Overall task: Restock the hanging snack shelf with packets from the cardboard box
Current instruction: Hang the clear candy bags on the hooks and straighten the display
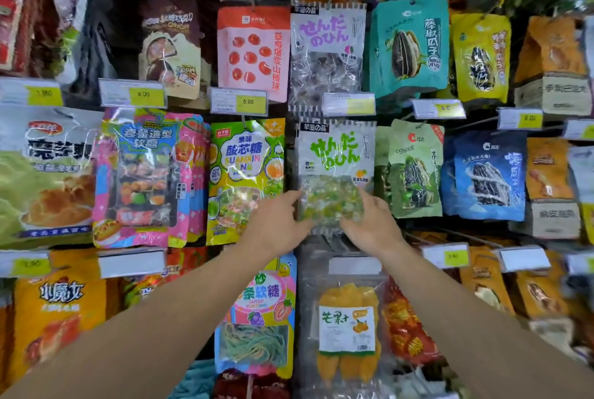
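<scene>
A clear candy packet with green lettering [334, 157] hangs in the middle row of the snack shelf, full of green and yellow sweets. My left hand [276, 222] holds its lower left edge, fingers pointing up along the side. My right hand [369, 225] holds its lower right corner, fingers curled over the front. Both forearms reach up from the bottom of the view. The cardboard box is out of view.
Neighbours hang close on both sides: a yellow-green sour candy bag [246, 180] on the left, a green sunflower seed bag [413, 170] on the right. A mango packet [347, 328] hangs below, a purple-lettered packet [328, 54] above. Price tags [239, 101] stick out on the hooks.
</scene>
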Tool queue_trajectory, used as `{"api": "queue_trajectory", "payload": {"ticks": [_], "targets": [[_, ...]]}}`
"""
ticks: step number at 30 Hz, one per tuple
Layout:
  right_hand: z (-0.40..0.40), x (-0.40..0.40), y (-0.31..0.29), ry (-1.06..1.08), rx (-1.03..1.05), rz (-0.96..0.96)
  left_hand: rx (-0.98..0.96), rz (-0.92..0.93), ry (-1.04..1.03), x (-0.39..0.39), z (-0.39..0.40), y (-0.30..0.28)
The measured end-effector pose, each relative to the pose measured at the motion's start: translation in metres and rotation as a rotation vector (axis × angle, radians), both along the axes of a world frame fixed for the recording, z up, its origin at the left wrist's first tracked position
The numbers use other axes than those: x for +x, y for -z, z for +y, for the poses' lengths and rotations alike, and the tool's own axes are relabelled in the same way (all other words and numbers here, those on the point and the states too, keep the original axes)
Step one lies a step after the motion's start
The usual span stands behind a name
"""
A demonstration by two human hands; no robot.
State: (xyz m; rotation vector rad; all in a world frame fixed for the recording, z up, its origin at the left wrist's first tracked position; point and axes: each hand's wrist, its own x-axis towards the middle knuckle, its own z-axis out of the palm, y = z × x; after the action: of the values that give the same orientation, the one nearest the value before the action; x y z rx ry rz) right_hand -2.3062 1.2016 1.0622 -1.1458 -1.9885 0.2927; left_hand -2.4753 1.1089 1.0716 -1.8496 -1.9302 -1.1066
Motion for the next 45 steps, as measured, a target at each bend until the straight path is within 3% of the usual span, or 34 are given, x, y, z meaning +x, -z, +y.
{"api": "queue_trajectory", "payload": {"ticks": [5, 11, 20, 28, 37, 45], "targets": [[-0.046, -0.008, 0.021, 0.067, 0.025, -0.058, 0.045, -0.103, 0.13, -0.015, -0.031, 0.021], [-0.123, -0.026, 0.076, 0.11, 0.06, -0.252, -0.02, -0.068, 0.121, -0.035, -0.085, 0.081], [-0.238, -0.053, 0.18, 0.008, -0.052, -0.489, -0.263, -0.061, 0.039, -0.069, -0.209, 0.198], [-0.339, -0.091, 0.257, -0.063, -0.197, -0.522, -0.5, -0.057, -0.049, -0.118, -0.32, 0.273], [-0.439, -0.191, 0.343, -0.223, -0.329, -0.6, -0.629, -0.183, -0.115, -0.201, -0.432, 0.345], [-0.532, -0.343, 0.436, -0.276, -0.504, -0.691, -0.75, -0.327, -0.171, -0.363, -0.542, 0.443]]}}
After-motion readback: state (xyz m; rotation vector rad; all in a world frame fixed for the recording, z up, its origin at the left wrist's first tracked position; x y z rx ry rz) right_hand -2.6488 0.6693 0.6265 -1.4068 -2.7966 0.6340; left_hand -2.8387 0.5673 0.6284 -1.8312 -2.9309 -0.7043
